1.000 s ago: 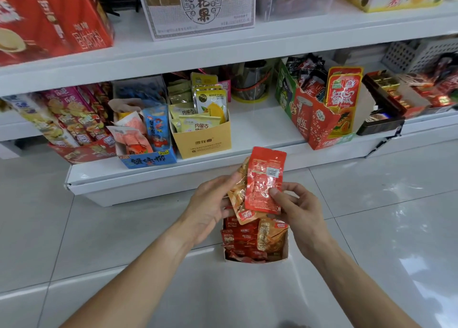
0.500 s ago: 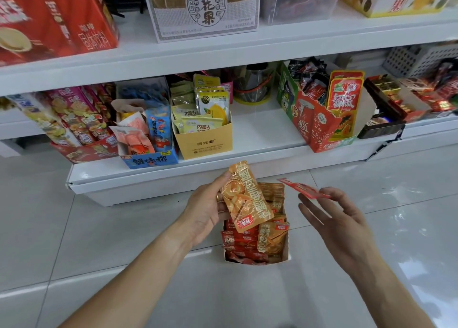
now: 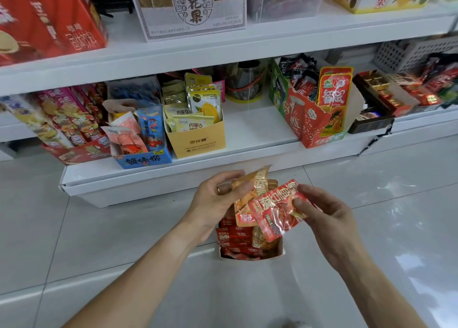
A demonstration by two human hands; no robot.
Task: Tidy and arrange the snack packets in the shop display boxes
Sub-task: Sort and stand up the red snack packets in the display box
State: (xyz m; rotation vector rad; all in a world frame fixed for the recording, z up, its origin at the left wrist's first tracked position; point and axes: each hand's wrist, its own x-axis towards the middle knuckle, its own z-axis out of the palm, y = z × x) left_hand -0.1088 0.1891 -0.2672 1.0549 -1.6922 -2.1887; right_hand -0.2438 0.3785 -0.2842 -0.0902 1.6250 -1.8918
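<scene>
A small white display box stands on the tiled floor, filled with red and orange snack packets. Above it my left hand grips an orange packet between thumb and fingers. My right hand pinches a red packet, face up, which overlaps the orange one's lower right. Both packets hover over the box and hide its far side.
A low white shelf runs behind the box. On it stand a yellow carton, a blue box, a red box and a black tray, all holding packets. Larger cartons sit on the upper shelf. Pale floor tiles surround the box.
My right hand drew the red packet away to the right, turned it over, and has brought it back face up against the orange packet in my left hand.
</scene>
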